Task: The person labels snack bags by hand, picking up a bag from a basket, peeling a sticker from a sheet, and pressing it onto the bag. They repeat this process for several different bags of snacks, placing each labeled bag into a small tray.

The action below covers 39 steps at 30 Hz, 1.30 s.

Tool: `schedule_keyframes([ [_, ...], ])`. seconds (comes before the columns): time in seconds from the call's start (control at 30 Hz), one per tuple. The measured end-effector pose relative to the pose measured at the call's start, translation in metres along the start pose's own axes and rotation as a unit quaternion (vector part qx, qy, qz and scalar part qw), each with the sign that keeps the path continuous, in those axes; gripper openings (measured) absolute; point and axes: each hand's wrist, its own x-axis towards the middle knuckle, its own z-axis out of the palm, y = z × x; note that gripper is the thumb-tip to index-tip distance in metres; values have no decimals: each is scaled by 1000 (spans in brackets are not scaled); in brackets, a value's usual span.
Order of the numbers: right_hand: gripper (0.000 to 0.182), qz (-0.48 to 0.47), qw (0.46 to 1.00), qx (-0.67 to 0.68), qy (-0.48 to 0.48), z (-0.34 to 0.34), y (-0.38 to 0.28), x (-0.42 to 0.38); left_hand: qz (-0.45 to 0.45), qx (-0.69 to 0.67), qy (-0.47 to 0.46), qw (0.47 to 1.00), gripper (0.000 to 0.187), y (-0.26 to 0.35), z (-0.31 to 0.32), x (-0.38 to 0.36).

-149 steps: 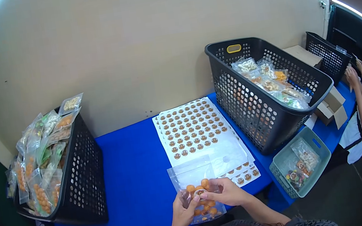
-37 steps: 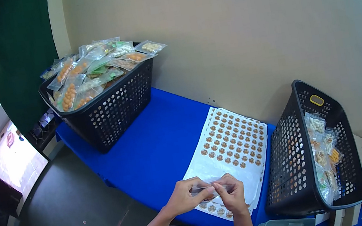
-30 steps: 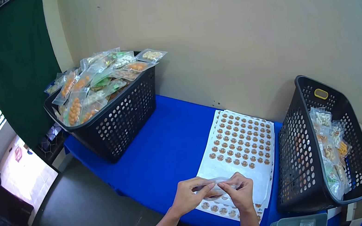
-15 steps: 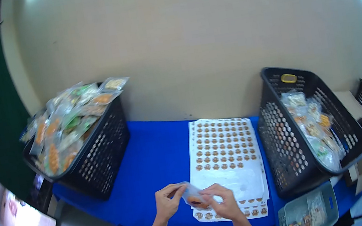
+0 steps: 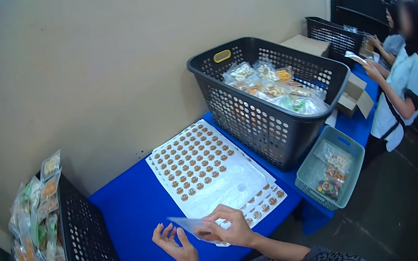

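My right hand (image 5: 236, 229) pinches a small clear plastic packet (image 5: 189, 223) with brownish contents in its lower part. Just left of the packet, my left hand (image 5: 175, 248) is open, palm turned up and fingers apart. Beneath and beyond both hands lies a stack of white sheets with round brown stickers (image 5: 207, 157). Rows of stickers fill the far part of the top sheet, while its near part is bare backing. More stickers show along the near edge of a sheet underneath.
A blue-covered table (image 5: 128, 202) carries everything. At left stands a black basket (image 5: 88, 245) heaped with packets; another black basket (image 5: 250, 119) with packets stands beyond the sheets. A grey-green tray (image 5: 354, 179) holds a few packets. Two people (image 5: 401, 80) are at the right near an open cardboard box (image 5: 355, 95).
My view has swung right, bringing the people into sight. The left hand has let go of the packet and opened; the right hand still holds it.
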Motion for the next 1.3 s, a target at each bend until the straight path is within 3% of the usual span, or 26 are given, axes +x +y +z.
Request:
schedule_keyframes([
  [0.03,10,-17,997,-35,69,0,-1,-2,65,21,40,997,39,4,5,-4],
  [0.1,14,20,993,-38,110,2,1,-12,49,-28,-145,988,66,20,2,-12],
  [0.17,21,-31,996,-47,62,5,-2,-20,65,-141,-211,965,69,17,14,-23],
  [0.2,32,-49,992,-110,-28,2,-3,-24,62,-147,-215,964,69,16,17,-27],
  [0.3,40,-36,968,-231,-95,3,-10,-36,-12,-233,-174,957,57,17,27,-39],
  [0.37,44,-35,952,-278,-125,-7,-7,-44,-132,-183,-202,953,43,13,21,-36],
  [0.4,48,-4,963,-270,1,-9,-8,-47,-147,-212,-194,946,28,20,20,-34],
  [0.43,52,26,957,-259,127,-12,-10,-51,-157,-218,-191,944,28,24,20,-33],
  [0.5,65,44,960,-221,167,-30,-12,-49,-155,-197,-293,923,21,30,20,-33],
  [0.57,53,49,986,-134,89,-51,-12,-53,-177,-202,-310,912,16,37,25,-37],
  [0.6,53,53,986,-141,76,-60,-16,-58,-140,-193,-347,907,14,37,27,-40],
  [0.63,43,107,991,-72,28,-69,-20,-64,-100,-182,-384,900,13,39,31,-42],
  [0.7,33,161,987,-5,-22,-78,-26,-72,-120,-211,-372,896,10,43,37,-47],
  [0.8,14,113,992,-21,59,-88,-38,-85,-90,-209,-392,891,8,47,51,-58],
  [0.9,12,57,982,-148,100,-106,-46,-104,-47,-196,-351,914,8,63,69,-82],
  [1.07,10,29,968,-171,179,-144,-64,-140,1,-200,-363,910,12,83,91,-117],
  [1.2,9,71,972,-122,187,-176,-86,-171,-16,-236,-413,879,6,96,107,-144],
  [1.3,5,127,973,-87,170,-201,-104,-191,-21,-196,-413,889,8,105,115,-162],
])
